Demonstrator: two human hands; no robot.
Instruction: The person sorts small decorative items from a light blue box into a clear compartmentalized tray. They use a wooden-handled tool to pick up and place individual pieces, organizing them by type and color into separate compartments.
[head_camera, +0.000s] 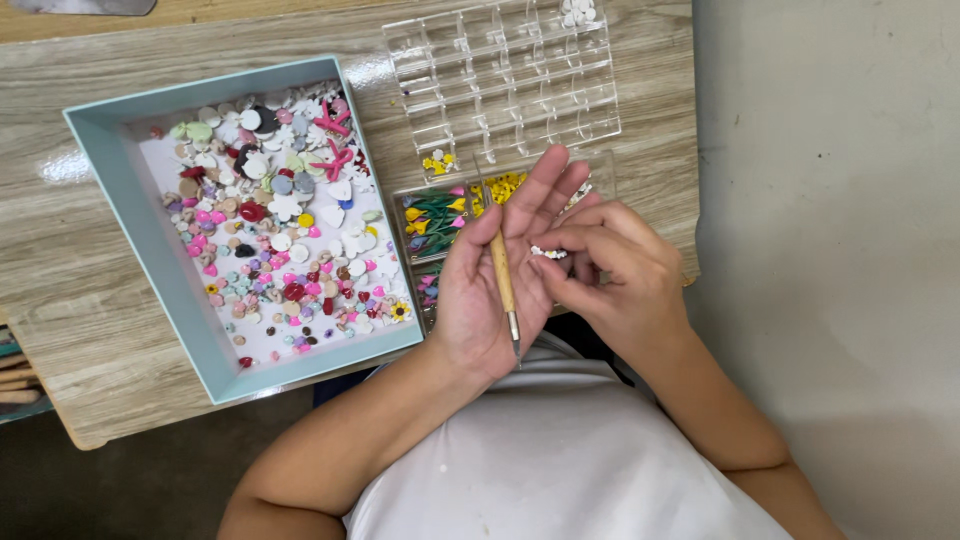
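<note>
My left hand (500, 275) lay palm-up, fingers loosely open, with a wooden-handled pick (503, 278) resting across it. My right hand (610, 265) pinched tiny white beads (548, 253) on that palm. Beneath them sat a clear divided organizer (505, 75) at the bench's right edge; a teal tray (150, 240) of mixed charms lay left.

The tray (120, 215) is pale teal with a white floor, strewn with charms (275, 225) in pink, red, white, grey and mint. The clear organiser (505, 75) holds yellow, green and pink pieces — the bench (60, 270) is grey-brown woodgrain.
</note>
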